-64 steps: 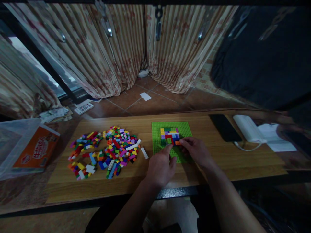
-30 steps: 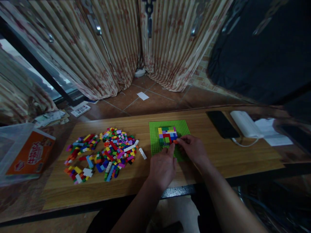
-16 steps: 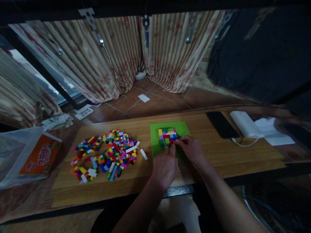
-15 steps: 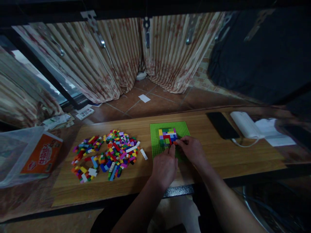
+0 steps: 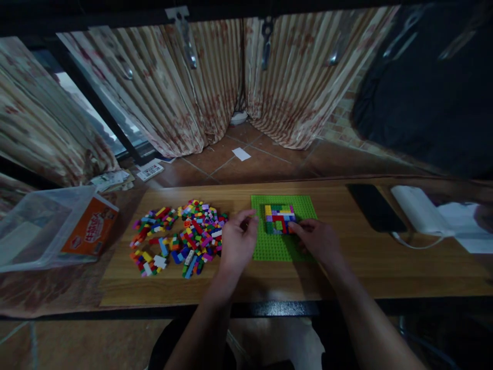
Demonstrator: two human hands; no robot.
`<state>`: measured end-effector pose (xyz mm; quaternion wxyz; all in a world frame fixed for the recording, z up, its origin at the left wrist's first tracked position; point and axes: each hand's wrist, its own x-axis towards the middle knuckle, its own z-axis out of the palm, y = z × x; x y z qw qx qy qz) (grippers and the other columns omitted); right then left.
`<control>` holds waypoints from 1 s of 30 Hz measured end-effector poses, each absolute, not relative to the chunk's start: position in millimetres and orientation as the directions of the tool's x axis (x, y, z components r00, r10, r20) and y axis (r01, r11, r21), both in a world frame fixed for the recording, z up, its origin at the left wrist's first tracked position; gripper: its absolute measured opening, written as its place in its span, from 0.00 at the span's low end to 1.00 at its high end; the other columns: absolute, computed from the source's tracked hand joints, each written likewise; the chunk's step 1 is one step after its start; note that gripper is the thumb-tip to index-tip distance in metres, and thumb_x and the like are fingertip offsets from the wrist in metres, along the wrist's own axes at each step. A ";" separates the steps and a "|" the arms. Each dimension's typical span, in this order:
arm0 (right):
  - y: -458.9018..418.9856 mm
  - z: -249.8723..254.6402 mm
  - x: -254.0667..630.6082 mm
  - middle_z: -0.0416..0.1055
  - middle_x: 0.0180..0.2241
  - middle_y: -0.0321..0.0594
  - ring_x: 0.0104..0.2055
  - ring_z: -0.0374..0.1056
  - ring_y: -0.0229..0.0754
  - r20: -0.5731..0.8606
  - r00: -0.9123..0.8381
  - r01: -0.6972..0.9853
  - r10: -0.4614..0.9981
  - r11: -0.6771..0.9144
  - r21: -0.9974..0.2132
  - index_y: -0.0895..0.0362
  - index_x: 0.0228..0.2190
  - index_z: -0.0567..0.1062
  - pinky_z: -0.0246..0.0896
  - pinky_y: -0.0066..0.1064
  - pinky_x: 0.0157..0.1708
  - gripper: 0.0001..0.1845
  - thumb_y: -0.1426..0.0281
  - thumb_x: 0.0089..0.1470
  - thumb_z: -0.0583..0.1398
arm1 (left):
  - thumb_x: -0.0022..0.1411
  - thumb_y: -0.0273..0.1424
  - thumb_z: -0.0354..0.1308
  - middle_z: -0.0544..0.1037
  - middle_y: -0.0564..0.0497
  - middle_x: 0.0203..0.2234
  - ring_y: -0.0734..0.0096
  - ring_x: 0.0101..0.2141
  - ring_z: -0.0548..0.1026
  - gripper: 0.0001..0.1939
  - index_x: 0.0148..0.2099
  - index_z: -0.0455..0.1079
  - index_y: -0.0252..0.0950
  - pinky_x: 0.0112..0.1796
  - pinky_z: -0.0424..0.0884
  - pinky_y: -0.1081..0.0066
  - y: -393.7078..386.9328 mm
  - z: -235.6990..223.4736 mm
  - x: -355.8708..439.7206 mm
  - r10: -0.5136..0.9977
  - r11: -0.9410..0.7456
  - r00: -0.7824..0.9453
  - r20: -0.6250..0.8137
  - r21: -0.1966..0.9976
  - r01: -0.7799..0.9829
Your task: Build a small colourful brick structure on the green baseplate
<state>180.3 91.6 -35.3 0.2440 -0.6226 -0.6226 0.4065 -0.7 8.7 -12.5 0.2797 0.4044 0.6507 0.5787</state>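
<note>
A green baseplate (image 5: 283,251) lies on the wooden table, bearing a low rectangular block of multicoloured toy bricks (image 5: 278,218) with a red part in its middle. My right hand (image 5: 318,240) has its thumb and fingertips pinched at the near right corner of this block, on a toy brick that they mostly cover. Above the baseplate's left edge, my left hand (image 5: 238,240) hovers with loosely bent fingers, thumb and forefinger apart, and nothing visible between them. To its left spreads a big pile of loose toy bricks (image 5: 196,231) in many colours.
A black phone (image 5: 375,207) and a white power bank (image 5: 416,209) with a cable lie to the right, beside white paper (image 5: 468,226). Left of the table stands a clear plastic bin (image 5: 38,221) with an orange label. Striped curtains (image 5: 208,82) hang beyond the table.
My left hand has lifted off the bricks and moved left, towards the loose pile. My right hand stays at the block's near right corner. The view has shifted somewhat.
</note>
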 end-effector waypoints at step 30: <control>13.4 -31.4 109.5 0.78 0.36 0.40 0.37 0.74 0.42 0.283 -0.550 0.434 0.786 0.558 -0.707 0.54 0.37 0.78 0.65 0.32 0.37 0.14 0.61 0.62 0.55 | 0.48 0.29 0.67 0.67 0.56 0.22 0.84 0.21 0.61 0.10 0.35 0.76 0.33 0.22 0.56 0.80 -34.4 34.7 -98.9 0.472 -0.490 -0.879 -0.068 0.809 -0.326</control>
